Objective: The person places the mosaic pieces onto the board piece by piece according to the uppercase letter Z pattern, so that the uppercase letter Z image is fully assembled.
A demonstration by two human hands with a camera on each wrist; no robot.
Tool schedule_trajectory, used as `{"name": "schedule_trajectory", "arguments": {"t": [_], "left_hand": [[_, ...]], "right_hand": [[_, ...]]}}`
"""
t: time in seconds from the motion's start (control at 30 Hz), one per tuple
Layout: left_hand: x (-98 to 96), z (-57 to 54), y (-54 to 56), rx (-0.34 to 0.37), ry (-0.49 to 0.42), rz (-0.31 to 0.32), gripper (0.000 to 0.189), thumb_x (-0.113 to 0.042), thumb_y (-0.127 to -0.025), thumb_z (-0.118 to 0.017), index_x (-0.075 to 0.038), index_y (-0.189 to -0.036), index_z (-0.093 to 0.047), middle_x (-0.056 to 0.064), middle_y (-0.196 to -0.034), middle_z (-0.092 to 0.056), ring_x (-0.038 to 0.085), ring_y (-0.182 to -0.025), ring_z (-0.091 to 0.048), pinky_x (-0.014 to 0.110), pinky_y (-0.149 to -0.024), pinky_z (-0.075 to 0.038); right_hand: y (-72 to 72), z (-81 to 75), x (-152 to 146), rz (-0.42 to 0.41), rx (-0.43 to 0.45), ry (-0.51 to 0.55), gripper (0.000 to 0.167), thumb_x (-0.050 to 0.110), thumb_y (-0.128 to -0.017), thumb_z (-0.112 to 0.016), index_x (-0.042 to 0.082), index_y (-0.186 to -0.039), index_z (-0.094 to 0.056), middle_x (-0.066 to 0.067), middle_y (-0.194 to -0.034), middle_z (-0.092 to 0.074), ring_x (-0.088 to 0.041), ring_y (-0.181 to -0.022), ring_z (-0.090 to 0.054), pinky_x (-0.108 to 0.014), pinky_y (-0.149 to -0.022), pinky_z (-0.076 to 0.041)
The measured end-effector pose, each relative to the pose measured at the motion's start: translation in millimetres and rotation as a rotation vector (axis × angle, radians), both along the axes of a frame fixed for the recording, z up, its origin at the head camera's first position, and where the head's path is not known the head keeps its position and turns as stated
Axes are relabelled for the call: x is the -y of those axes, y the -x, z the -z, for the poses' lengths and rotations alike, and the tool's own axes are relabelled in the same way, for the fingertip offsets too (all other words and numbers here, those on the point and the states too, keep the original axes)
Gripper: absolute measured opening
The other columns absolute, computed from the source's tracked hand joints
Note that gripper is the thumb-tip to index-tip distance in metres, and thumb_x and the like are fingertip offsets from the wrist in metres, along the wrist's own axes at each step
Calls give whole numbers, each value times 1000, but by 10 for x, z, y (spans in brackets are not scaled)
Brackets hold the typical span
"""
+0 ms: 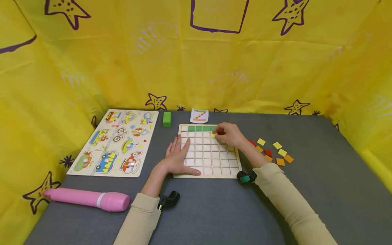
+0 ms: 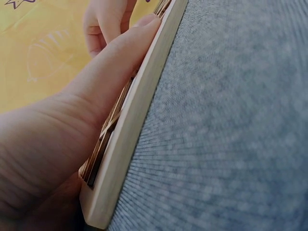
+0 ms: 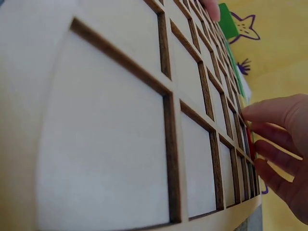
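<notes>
A pale wooden grid board (image 1: 207, 176) lies on the table, with several green tiles (image 1: 199, 128) along its top row. Spread over the board's left side, my left hand (image 1: 175, 159) holds it down with straight fingers, the thumb along the near edge. At the upper right of the grid, the thumb and index finger of my right hand (image 1: 230, 134) pinch a yellow tile (image 1: 213, 134) at a second-row cell. Just right of it, a red piece (image 1: 221, 131) shows partly beneath the fingers. The right wrist view shows the fingertips right at the board's surface.
Loose yellow, orange and red pieces (image 1: 280, 161) lie right of the board. Behind it stands a pattern card (image 1: 199, 116), beside a green block (image 1: 166, 119). A vehicle knob puzzle (image 1: 113, 143) and a big pink marker-shaped object (image 1: 88, 199) occupy the left. Yellow cloth (image 1: 196, 68) surrounds the table.
</notes>
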State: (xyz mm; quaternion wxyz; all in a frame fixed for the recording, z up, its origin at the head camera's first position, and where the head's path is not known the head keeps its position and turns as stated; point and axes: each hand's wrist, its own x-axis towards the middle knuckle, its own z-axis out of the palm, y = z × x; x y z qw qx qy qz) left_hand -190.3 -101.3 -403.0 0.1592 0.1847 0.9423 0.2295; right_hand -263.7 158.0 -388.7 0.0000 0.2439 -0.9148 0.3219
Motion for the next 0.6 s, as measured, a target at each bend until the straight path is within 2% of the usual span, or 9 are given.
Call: {"name": "schedule_trajectory", "arguments": {"t": [0.27, 0.6], "left_hand": [[-17, -20, -7, 2, -7, -3, 130, -66, -65, -79, -10, -157, -6, 20, -158, 20, 33, -146, 18, 51, -115, 5], [-12, -4, -9, -11, -1, 0, 130, -67, -66, -78, -10, -158, -6, 19, -159, 19, 33, -146, 18, 52, -115, 5]], "right_hand": [[-59, -26, -15, 45, 0, 13, 18, 8, -90, -68, 2, -107, -71, -12, -103, -68, -28, -95, -59, -45, -86, -48], [-82, 12, -83, 96, 81, 89, 21, 9, -96, -61, 5, -114, -70, -12, -111, -68, -29, -107, -61, -45, -92, -49]]}}
